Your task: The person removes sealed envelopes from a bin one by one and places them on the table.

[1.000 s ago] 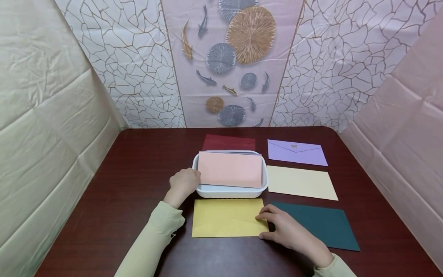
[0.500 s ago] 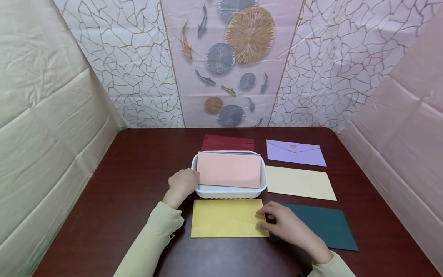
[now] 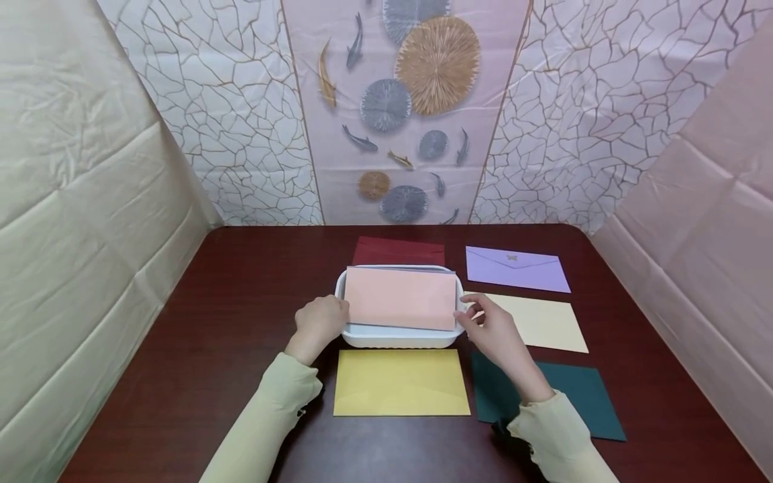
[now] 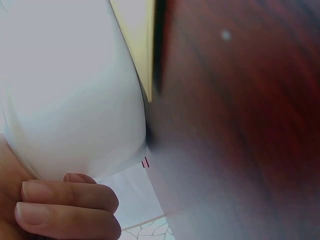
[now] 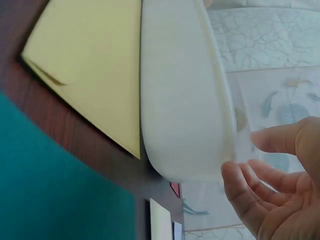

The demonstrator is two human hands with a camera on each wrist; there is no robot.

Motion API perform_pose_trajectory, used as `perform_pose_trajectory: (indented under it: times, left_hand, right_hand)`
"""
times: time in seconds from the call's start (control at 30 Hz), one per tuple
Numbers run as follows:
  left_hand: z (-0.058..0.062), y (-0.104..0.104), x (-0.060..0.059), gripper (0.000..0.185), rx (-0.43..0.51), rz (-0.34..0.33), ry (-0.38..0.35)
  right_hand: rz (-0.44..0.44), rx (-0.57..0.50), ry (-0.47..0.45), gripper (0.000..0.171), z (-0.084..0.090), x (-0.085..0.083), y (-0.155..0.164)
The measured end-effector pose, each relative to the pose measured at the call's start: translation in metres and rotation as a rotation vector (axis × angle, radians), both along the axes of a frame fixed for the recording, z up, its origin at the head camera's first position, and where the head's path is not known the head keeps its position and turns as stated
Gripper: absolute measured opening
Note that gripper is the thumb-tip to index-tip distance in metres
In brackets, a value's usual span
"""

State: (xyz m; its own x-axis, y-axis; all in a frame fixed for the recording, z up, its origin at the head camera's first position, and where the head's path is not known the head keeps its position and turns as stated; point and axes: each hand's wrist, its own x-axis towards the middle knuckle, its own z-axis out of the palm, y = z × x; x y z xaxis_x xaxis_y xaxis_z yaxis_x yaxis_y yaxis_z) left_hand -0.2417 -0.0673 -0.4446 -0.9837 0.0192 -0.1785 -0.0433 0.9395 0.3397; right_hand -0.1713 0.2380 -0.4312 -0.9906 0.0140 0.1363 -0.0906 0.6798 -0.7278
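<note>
A white plastic basket [image 3: 398, 341] stands in the middle of the table, with a pink envelope [image 3: 401, 298] lying on top of the contents and a bluish edge showing behind it. My left hand [image 3: 321, 318] grips the basket's left end, its fingers bent against the outer wall in the left wrist view. At the opposite end is my right hand [image 3: 492, 332], thumb and fingers parted, fingertips right at the rim. The right wrist view shows a gap between thumb and forefinger. In front of the basket a yellow envelope [image 3: 401, 382] lies flat.
Behind the basket lies a dark red envelope [image 3: 398, 251]. To the right are a lilac envelope [image 3: 516, 267], a cream envelope [image 3: 546, 322] partly behind my right hand, and a dark green envelope [image 3: 582, 396] under my right forearm. Patterned cloth [image 3: 253, 134] hangs behind the table.
My right hand has left the yellow envelope's right edge and moved up to the basket's right rim. The left hand has stayed at the basket's left end; the envelopes lie as before.
</note>
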Motion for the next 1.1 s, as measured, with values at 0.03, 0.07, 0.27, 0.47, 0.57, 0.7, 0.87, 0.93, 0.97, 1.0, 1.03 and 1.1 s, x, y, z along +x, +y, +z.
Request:
perform_pose_trajectory:
  times: [0.03, 0.07, 0.27, 0.47, 0.57, 0.7, 0.87, 0.93, 0.97, 1.0, 1.03, 1.1]
  left_hand:
    - [-0.001, 0.0, 0.0, 0.049, 0.0, 0.0, -0.001]
    - [-0.001, 0.001, 0.0, 0.049, 0.002, -0.001, 0.001]
    - [-0.001, 0.001, 0.001, 0.048, 0.01, -0.006, 0.022]
    - [-0.001, 0.001, 0.0, 0.048, 0.007, -0.009, 0.018]
    - [-0.001, 0.002, 0.0, 0.048, 0.006, -0.011, 0.013]
    - [0.0, 0.002, 0.0, 0.048, 0.013, -0.007, 0.014]
    - [0.002, 0.001, 0.0, 0.047, 0.022, -0.004, 0.014]
    - [0.002, 0.001, 0.0, 0.047, 0.02, -0.008, 0.013]
    - [0.002, 0.0, 0.0, 0.048, 0.019, -0.009, 0.013]
    - [0.002, 0.0, 0.0, 0.048, 0.02, -0.009, 0.009]
    - [0.002, -0.001, 0.0, 0.047, 0.022, -0.01, 0.006]
    - [0.001, -0.002, 0.0, 0.047, 0.023, -0.012, 0.001]
  right_hand:
    - [-0.002, -0.001, 0.0, 0.038, -0.001, -0.003, -0.001]
    - [-0.008, -0.003, 0.002, 0.04, -0.002, -0.005, -0.002]
    - [-0.061, -0.046, -0.022, 0.044, -0.009, -0.017, 0.0]
    - [-0.082, -0.063, -0.095, 0.05, -0.015, -0.026, 0.0]
    - [-0.064, -0.055, -0.13, 0.052, -0.019, -0.029, 0.0]
    - [-0.048, -0.035, -0.176, 0.052, -0.023, -0.033, -0.001]
    - [-0.052, -0.032, -0.209, 0.054, -0.025, -0.037, -0.004]
    - [-0.051, -0.033, -0.213, 0.054, -0.025, -0.038, -0.005]
    - [-0.049, -0.033, -0.214, 0.054, -0.025, -0.038, -0.005]
    - [-0.047, -0.032, -0.215, 0.055, -0.025, -0.038, -0.006]
    - [-0.047, -0.033, -0.215, 0.055, -0.025, -0.039, -0.007]
    - [-0.052, -0.029, -0.213, 0.055, -0.025, -0.038, -0.009]
